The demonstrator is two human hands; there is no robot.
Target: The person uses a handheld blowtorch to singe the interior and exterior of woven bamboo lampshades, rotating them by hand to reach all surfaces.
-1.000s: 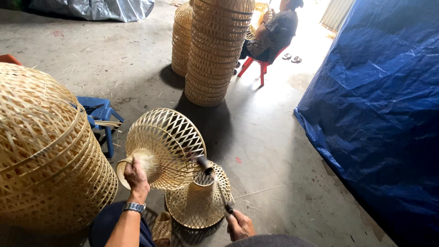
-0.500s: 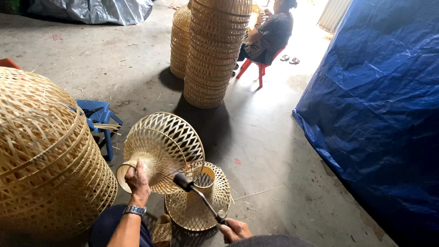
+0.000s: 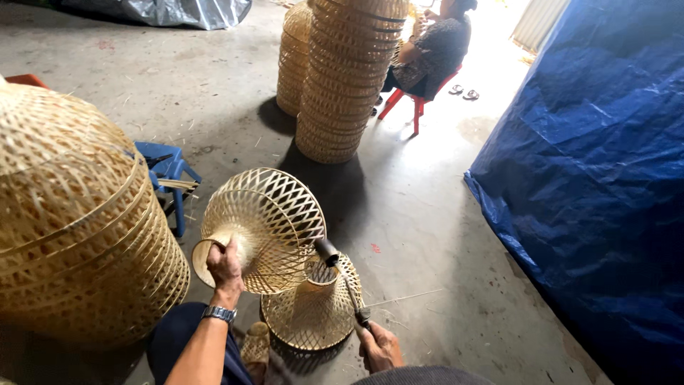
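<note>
My left hand [image 3: 226,265] grips the narrow neck of a woven bamboo lampshade [image 3: 267,221] and holds it tilted, its wide open-weave rim facing away from me. My right hand [image 3: 380,347] holds the thin handle of a small torch-like tool [image 3: 343,280], whose dark round head touches the lower rim of that lampshade. A second woven lampshade [image 3: 311,314] stands on the floor just below, neck up, between my two hands.
A big stack of woven bamboo domes [image 3: 71,235] fills the left. A blue plastic stool [image 3: 167,171] with bamboo strips stands beside it. Two tall stacks of shades [image 3: 342,78] rise ahead. A person sits on a red stool [image 3: 410,103] behind them. Blue tarpaulin [image 3: 591,178] covers the right.
My left hand has turned and lowered the held lampshade a little. My right hand has moved the tool's head from beside the standing shade up to the held shade's lower rim.
</note>
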